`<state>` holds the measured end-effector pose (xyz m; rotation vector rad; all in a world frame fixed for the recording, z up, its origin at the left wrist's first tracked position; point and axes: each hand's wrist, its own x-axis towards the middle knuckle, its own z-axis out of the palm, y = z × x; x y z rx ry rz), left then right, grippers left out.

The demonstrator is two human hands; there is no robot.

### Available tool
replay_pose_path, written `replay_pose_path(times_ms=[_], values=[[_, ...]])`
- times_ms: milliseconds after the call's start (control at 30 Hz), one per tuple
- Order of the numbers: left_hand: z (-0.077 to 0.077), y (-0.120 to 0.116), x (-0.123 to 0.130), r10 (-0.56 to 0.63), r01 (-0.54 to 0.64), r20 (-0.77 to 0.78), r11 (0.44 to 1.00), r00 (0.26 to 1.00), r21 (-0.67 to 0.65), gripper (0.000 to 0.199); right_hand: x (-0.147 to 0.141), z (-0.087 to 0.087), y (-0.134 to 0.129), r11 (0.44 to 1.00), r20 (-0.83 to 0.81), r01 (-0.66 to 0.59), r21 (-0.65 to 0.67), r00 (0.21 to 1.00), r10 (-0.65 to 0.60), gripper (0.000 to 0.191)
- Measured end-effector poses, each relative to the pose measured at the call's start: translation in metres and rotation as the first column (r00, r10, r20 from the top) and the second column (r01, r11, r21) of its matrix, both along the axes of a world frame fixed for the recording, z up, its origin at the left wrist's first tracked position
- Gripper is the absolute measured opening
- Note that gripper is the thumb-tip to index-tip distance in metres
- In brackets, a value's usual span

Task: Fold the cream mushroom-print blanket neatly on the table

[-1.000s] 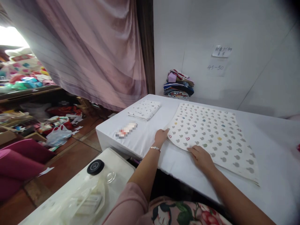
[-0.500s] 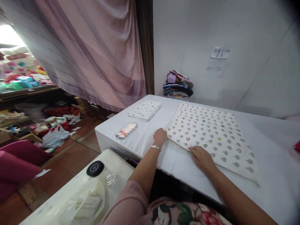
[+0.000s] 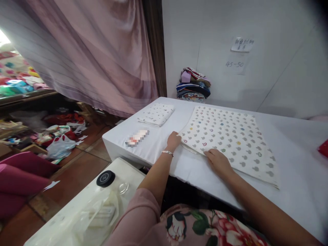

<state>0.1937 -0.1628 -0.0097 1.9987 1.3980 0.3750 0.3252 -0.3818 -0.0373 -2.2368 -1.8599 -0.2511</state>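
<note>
A white cloth (image 3: 225,136) printed with grey shapes and a few coloured ones lies spread and folded in layers on the white-covered table (image 3: 294,147). My left hand (image 3: 174,140), with a bracelet at the wrist, is closed on the cloth's near left corner. Along the near edge, my right hand (image 3: 217,162) grips the same cloth between thumb and fingers. The cloth's edge is slightly raised between the two hands, and a lower layer shows beneath it. Left of it lies a smaller folded patterned cloth (image 3: 156,114).
A blurred-out oblong item (image 3: 137,137) lies near the table's left edge. Folded fabrics are stacked (image 3: 194,85) against the wall. A side surface (image 3: 77,208) holds a round black object (image 3: 105,178) and a plastic bag (image 3: 94,218). A pink curtain (image 3: 110,51) hangs at the left.
The view has tilted down slightly, so the scene sits higher. Both hands keep hold of the cloth's near edge, with little other visible movement.
</note>
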Motion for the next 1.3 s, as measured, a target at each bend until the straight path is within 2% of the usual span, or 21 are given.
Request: replay_pose_path(times_ms=[200, 433, 700, 800, 867, 933, 967, 1067, 1133, 1167, 1233, 1300], values=[[0.007, 0.002, 0.004, 0.023, -0.022, 0.048, 0.999, 0.999, -0.032, 0.034, -0.01, 0.008, 0.022, 1.0, 0.066, 0.021, -0.02, 0.998, -0.019, 0.034], [0.01, 0.006, 0.003, 0.021, -0.016, 0.054, 0.997, 0.998, -0.075, 0.032, -0.023, 0.014, 0.056, 0.999, 0.04, -0.003, -0.051, 0.999, 0.005, 0.039], [0.003, 0.004, 0.002, -0.005, 0.005, 0.005, 0.998, 1.0, -0.064, 0.03, -0.021, 0.021, 0.067, 0.986, -0.171, -0.052, -0.159, 0.985, 0.024, 0.029], [0.001, 0.001, -0.002, -0.011, 0.012, -0.038, 1.0, 0.999, 0.021, 0.033, -0.012, 0.021, 0.07, 0.986, -0.285, -0.069, -0.151, 0.958, 0.024, 0.026], [0.001, -0.002, -0.008, -0.035, 0.037, -0.021, 0.991, 0.999, 0.13, 0.039, -0.005, 0.02, 0.074, 0.985, -0.366, -0.076, -0.153, 0.93, 0.015, 0.024], [0.003, -0.008, -0.015, -0.141, 0.125, 0.036, 0.95, 0.989, 0.286, 0.038, 0.001, 0.019, 0.078, 0.984, -0.433, -0.053, -0.17, 0.901, -0.026, 0.023], [0.003, -0.012, -0.018, -0.233, 0.199, 0.049, 0.907, 0.971, 0.37, 0.034, 0.003, 0.019, 0.08, 0.983, -0.455, -0.035, -0.181, 0.889, -0.052, 0.024], [0.0, -0.022, -0.024, -0.518, 0.45, -0.027, 0.715, 0.855, 0.535, 0.025, 0.006, 0.023, 0.084, 0.977, -0.483, 0.003, -0.214, 0.869, -0.108, 0.028], [-0.004, -0.026, -0.023, -0.63, 0.564, -0.097, 0.604, 0.771, 0.563, 0.02, 0.005, 0.026, 0.085, 0.973, -0.49, 0.011, -0.232, 0.862, -0.127, 0.027], [-0.006, -0.027, -0.021, -0.66, 0.595, -0.119, 0.567, 0.742, 0.569, 0.018, 0.003, 0.028, 0.084, 0.972, -0.495, 0.015, -0.235, 0.858, -0.133, 0.026], [-0.009, -0.027, -0.016, -0.688, 0.628, -0.143, 0.531, 0.712, 0.569, 0.016, 0.001, 0.031, 0.083, 0.973, -0.505, 0.024, -0.23, 0.851, -0.141, 0.023], [-0.011, -0.027, -0.011, -0.695, 0.65, -0.167, 0.52, 0.699, 0.555, 0.016, -0.002, 0.034, 0.081, 0.975, -0.515, 0.03, -0.221, 0.845, -0.143, 0.022]])
